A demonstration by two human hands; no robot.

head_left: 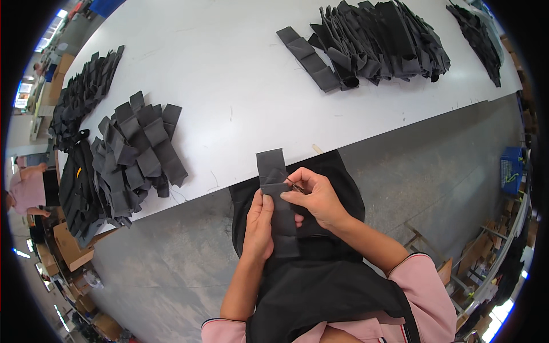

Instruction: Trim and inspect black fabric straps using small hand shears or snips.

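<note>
On the left of the white worktop (240, 74) lies a fanned stack (137, 154) of dark grey fabric pieces. At the near edge, the left hand (258, 226) is closed on a grey strip (278, 197), thumb on top, holding it upright over the black apron (320, 274). The right hand (314, 197) pinches a small tool (295, 185) against the strip's fold; what kind, I cannot tell. It looks like trimming or picking at the fold, which needs a steady pinch. Further right sits a pile (377, 40) of similar pieces.
</note>
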